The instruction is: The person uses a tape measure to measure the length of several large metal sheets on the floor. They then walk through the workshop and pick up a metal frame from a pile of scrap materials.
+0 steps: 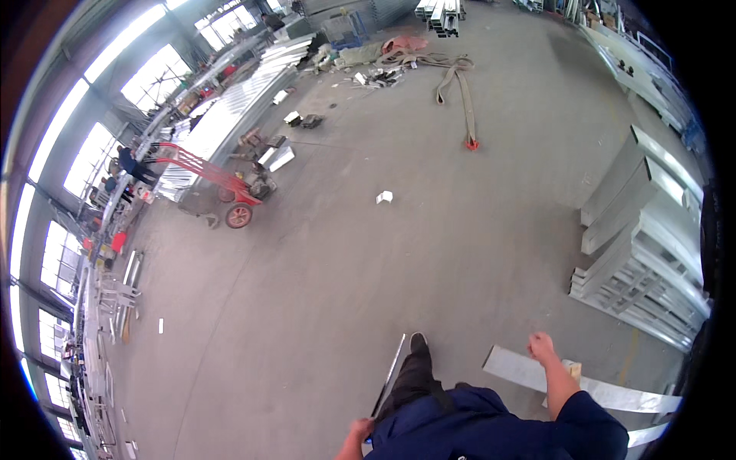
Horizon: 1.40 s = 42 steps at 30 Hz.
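Two hands show at the lower edge of a wide workshop floor (399, 253). Far left, windows (84, 157) line the wall, with a person (132, 163) bent at a long stack of metal sheets (222, 115). Just right of them stands a red hand truck (222, 188), tilted, its wheel on the floor. Near the middle, a small white scrap (384, 197) lies alone; beyond it a grey strap (460, 84) trails toward a red hook end.

Lower centre: the left hand (357, 434) is clenched on the near end of a long thin metal strip (389, 376), which runs up and forward beside the person's black shoe (418, 343). Its far tip appears low, close to the floor, though contact cannot be told. The right hand (541, 347) is closed in a loose fist, raised and grasping nothing visible; just beyond it a flat metal panel (583, 387) lies on the floor with a small wooden block (571, 370) touching it. Far right, folded metal ducts (644, 245) are stacked.

Risks, as judged: the strip, held at one end only, may sag, swing against the leg or catch the floor mid-stride; its thin edge could cut the bare palm; the panel and block lie near the stepping path and could trip the foot.
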### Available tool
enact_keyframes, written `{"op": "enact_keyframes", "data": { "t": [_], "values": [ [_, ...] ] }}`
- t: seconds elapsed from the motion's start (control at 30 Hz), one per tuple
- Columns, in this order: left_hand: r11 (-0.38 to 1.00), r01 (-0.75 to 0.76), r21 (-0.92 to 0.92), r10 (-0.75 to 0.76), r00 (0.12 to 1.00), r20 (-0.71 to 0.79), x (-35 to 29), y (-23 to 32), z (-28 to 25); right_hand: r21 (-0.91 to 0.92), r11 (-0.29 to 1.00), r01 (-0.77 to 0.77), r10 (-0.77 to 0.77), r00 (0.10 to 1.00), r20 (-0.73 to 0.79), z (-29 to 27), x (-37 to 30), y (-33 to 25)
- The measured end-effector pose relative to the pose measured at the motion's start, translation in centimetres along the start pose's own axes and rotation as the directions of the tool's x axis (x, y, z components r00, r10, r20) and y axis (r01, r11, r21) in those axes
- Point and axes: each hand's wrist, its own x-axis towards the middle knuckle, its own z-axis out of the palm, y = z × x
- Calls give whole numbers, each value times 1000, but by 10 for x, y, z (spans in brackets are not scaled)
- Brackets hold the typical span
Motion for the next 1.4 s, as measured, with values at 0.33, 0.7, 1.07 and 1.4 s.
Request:
{"op": "enact_keyframes", "data": {
  "t": [0.33,0.7,1.07,1.4],
  "values": [
    [637,-449,626,410,886,218,173,498,-151,-731,611,305,187,841,508,28,-27,43],
    [236,-696,678,433,700,568,290,849,-80,-105,984,-147,142,988,-53,-126,439,-291],
    [735,-603,309,502,791,349,380,1271,-23,85,985,-149,154,986,-59,-406,754,-572],
    [802,-364,475,255,926,279,408,1562,-51,-471,881,-42,44,999,-6,-493,887,-530]
  ]
}}
